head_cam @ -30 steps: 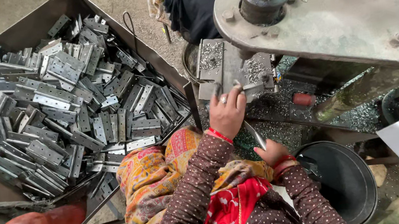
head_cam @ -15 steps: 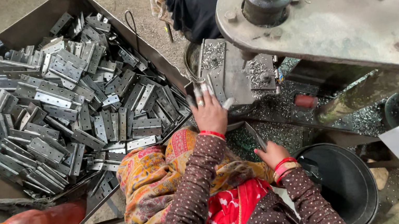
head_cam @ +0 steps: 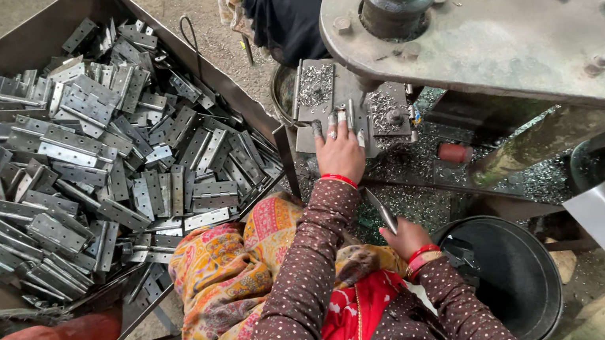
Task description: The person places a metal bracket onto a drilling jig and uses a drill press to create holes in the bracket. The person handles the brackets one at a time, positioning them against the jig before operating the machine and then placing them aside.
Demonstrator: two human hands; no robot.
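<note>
Risk of crushed fingers: left hand [head_cam: 341, 152] flat and open on the hinge plate [head_cam: 348, 111] under the press head [head_cam: 505, 28], right hand [head_cam: 406, 236] gripping another hinge blank [head_cam: 381, 210] near the lap

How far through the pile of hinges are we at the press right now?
Done so far: metal swarf lies around the press bed, so pieces have been worked, though I cannot see a finished pile. In hand: the left hand lies flat on a hinge plate at the press, and the right hand holds another metal strip. Left: the tray beside the person is heaped with hinges.
</note>
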